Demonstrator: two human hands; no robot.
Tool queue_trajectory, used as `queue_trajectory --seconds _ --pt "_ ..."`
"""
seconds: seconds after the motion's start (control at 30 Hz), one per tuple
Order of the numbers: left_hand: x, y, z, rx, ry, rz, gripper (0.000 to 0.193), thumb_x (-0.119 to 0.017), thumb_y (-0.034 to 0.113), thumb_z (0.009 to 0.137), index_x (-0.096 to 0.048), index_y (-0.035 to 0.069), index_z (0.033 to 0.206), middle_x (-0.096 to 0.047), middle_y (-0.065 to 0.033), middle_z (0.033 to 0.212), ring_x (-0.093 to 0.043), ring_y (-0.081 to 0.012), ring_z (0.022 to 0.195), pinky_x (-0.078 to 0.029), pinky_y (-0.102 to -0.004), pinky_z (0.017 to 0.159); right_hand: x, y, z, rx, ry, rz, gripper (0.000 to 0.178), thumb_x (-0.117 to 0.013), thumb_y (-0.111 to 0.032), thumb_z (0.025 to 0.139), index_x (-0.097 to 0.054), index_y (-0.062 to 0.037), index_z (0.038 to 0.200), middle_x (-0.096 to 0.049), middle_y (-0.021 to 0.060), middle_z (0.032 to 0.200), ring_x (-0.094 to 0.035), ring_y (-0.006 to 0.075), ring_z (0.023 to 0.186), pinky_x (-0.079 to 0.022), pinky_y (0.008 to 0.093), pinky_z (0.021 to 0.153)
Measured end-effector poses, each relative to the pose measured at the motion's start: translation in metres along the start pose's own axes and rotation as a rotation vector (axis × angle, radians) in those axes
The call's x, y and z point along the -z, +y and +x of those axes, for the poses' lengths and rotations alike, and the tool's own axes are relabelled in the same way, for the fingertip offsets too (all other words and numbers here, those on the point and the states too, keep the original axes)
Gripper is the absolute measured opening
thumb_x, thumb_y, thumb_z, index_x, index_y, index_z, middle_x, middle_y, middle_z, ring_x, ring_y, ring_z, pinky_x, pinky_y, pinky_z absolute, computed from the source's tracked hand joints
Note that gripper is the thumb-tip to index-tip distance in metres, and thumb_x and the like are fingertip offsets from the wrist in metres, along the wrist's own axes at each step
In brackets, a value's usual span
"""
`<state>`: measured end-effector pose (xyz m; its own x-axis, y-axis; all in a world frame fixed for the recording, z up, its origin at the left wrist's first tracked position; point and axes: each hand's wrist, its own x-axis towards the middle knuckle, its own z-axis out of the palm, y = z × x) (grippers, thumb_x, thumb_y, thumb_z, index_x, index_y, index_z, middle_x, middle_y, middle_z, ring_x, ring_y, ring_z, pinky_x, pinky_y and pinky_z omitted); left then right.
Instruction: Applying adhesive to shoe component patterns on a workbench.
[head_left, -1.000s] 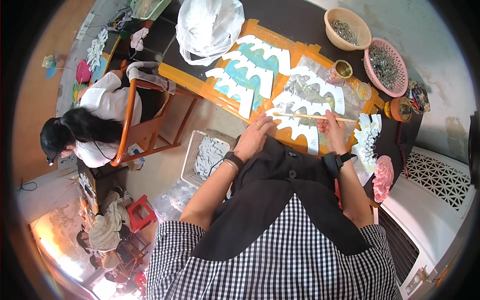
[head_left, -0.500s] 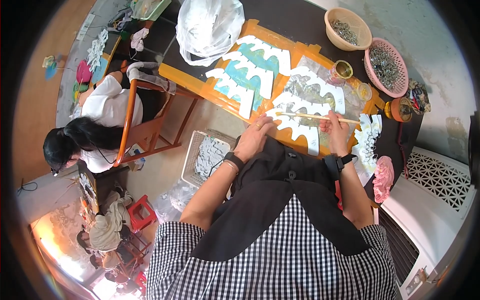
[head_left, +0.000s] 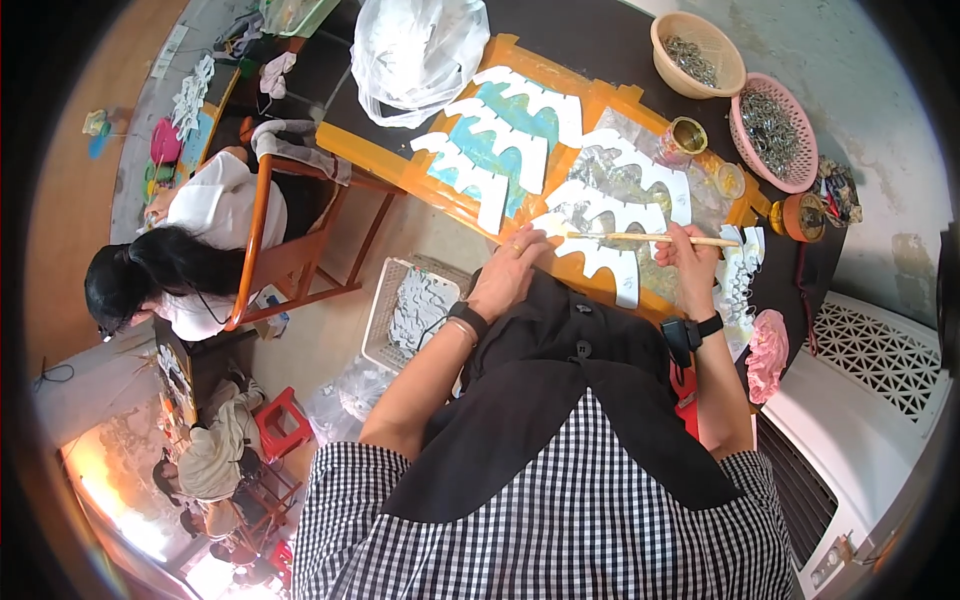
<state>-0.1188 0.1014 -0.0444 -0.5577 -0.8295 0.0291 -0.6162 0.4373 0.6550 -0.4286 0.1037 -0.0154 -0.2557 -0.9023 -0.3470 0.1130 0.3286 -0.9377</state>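
My right hand (head_left: 690,265) is closed around the pale wooden handle of a thin brush (head_left: 630,237). The brush lies nearly level over the white wavy-edged strip (head_left: 624,270) closest to me, its tip toward the left. At that strip's left end, my left hand (head_left: 510,268) rests with its fingers stretched out on the table edge. Beyond it, more white wavy strips (head_left: 650,178) lie on a smeared clear sheet. To the left, several similar strips (head_left: 520,143) sit on a blue-green patch. Whether the brush tip touches the strip is hard to tell.
An open tin (head_left: 688,137) and a small clear cup (head_left: 729,181) stand right of the strips. Beyond are a beige basket (head_left: 725,70) and a pink basket (head_left: 808,150) of metal clips. A plastic bag (head_left: 420,55) stands back left. A co-worker (head_left: 215,200) sits left.
My right hand has shifted to the right, drawing the brush along with it. My left hand stays at nearly the same spot.
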Motion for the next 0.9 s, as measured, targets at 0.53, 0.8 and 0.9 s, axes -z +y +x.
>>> queue_trajectory --seconds 0.53,0.8,0.9 --pt "-0.011 0.006 0.0 -0.003 -0.051 0.211 0.061 -0.058 -0.003 0.074 -0.054 0.019 0.131 -0.045 -0.0153 0.134 -0.036 -0.0392 0.134 -0.032 -0.0467 0.112 0.008 0.008 -0.014 0.035 -0.031 0.005 0.02 -0.059 -0.018 0.095 -0.06 0.0002 0.087 -0.065 0.0079 0.075 -0.062 0.0121 0.061 -0.052 0.0232 0.056" --pt "-0.012 0.006 -0.001 0.004 -0.049 0.19 0.065 -0.059 -0.005 0.071 -0.055 0.019 0.131 -0.045 -0.015 0.135 -0.035 -0.039 0.135 -0.031 -0.0463 0.113 0.009 0.006 -0.025 0.092 -0.054 0.042 0.016 -0.059 -0.015 0.095 -0.061 0.0014 0.094 -0.066 0.0087 0.081 -0.064 0.0127 0.07 -0.053 0.0244 0.063" --pt "-0.012 0.005 -0.001 0.008 -0.039 0.176 0.067 -0.06 -0.006 0.07 -0.054 0.019 0.132 -0.045 -0.0148 0.135 -0.036 -0.0389 0.135 -0.031 -0.0461 0.113 0.005 0.009 -0.026 0.116 -0.113 -0.025 0.016 -0.059 -0.013 0.095 -0.062 0.0025 0.097 -0.066 0.0088 0.084 -0.065 0.0128 0.074 -0.054 0.0251 0.067"
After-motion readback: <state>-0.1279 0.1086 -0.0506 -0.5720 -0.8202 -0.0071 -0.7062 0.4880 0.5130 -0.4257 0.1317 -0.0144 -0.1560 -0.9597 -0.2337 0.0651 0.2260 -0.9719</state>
